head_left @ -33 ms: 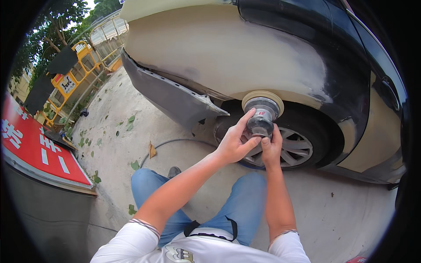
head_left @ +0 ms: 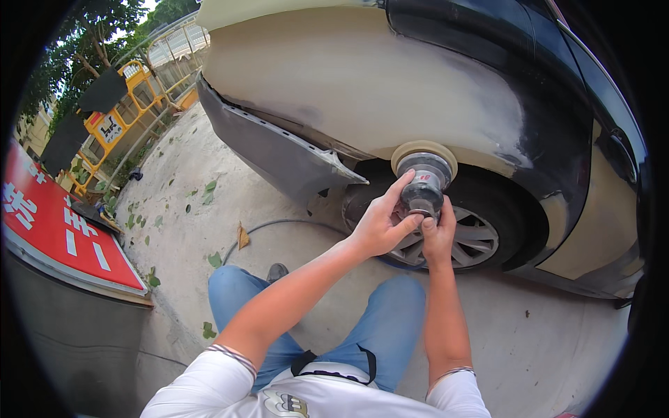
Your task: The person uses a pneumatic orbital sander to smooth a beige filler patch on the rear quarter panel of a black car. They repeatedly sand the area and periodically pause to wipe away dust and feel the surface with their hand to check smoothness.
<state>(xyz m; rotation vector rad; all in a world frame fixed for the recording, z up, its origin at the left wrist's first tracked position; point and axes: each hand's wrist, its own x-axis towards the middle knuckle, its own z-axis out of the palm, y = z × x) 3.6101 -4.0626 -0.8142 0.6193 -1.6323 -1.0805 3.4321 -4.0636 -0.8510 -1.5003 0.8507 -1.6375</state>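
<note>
Both my hands hold a round-pad sander (head_left: 425, 182) with a grey metal body. Its cream pad presses on the lower edge of a car's rear wing (head_left: 362, 83), just above the wheel arch. My left hand (head_left: 380, 223) wraps the sander's body from the left, thumb on top. From below and behind, my right hand (head_left: 439, 233) grips the same body. The wing is covered in dull beige filler, while the rest of the car is glossy black. The alloy wheel (head_left: 474, 240) sits right behind my hands.
The grey rear bumper (head_left: 279, 153) hangs loose at the left of the wheel. A thin hose (head_left: 279, 224) curves over the concrete ground, among scattered leaves. My knees in blue jeans (head_left: 244, 292) are bent below. A red sign board (head_left: 63, 230) and a yellow barrier (head_left: 115, 125) stand at the left.
</note>
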